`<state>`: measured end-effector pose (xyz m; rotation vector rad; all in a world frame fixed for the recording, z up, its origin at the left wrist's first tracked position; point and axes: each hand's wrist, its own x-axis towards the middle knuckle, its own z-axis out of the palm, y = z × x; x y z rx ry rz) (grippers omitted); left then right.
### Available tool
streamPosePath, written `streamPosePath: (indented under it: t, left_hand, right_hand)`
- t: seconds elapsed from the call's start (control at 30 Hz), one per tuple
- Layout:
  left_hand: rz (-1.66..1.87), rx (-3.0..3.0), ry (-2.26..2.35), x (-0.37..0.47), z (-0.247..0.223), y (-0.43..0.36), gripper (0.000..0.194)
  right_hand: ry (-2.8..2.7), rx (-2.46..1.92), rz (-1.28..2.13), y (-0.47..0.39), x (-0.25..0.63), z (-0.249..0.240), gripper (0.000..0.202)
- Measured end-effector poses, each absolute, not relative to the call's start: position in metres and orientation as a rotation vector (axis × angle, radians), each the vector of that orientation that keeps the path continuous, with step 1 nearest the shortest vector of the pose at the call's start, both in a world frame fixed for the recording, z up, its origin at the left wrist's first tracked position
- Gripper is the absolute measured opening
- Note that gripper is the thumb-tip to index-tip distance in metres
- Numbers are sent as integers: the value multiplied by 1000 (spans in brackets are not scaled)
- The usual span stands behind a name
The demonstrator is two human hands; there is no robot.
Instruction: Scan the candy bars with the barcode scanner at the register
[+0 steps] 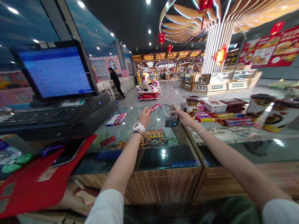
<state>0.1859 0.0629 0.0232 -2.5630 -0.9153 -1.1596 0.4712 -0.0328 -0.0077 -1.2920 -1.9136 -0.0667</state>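
Over the glass counter, my left hand is closed around a candy bar in a red and white wrapper, its far end sticking out to the right. My right hand grips a dark barcode scanner with a small blue light, and a thin cable trails from it. The bar is just left of the scanner, with a gap between them. Several red, white and blue wrapped bars lie flat on the glass to the left of my left hand.
A monitor and keyboard stand at left, behind a phone on a red mat. On the right counter are lidded cups, a white box and snack packs. A person in black stands far off.
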Motion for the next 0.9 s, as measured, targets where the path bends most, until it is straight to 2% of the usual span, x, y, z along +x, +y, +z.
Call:
streamPosePath:
  t: [0.13, 0.47, 0.67, 0.9]
  left_hand:
    - [-1189, -2530, -950, 186, 29, 54, 35]
    - [-946, -2495, -878, 142, 34, 33, 19]
    - [-908, -2455, -832, 96, 26, 19, 16]
    - [-963, -2394, -929, 46, 24, 12, 23]
  right_hand:
    - [-1758, -1262, -184, -38, 442, 13, 59]
    - [-2008, -1286, -628, -38, 330, 27, 50]
    - [-2133, -1228, -667, -19, 286, 23, 31]
    - [-2169, -1198, -672, -4, 248, 23, 30]
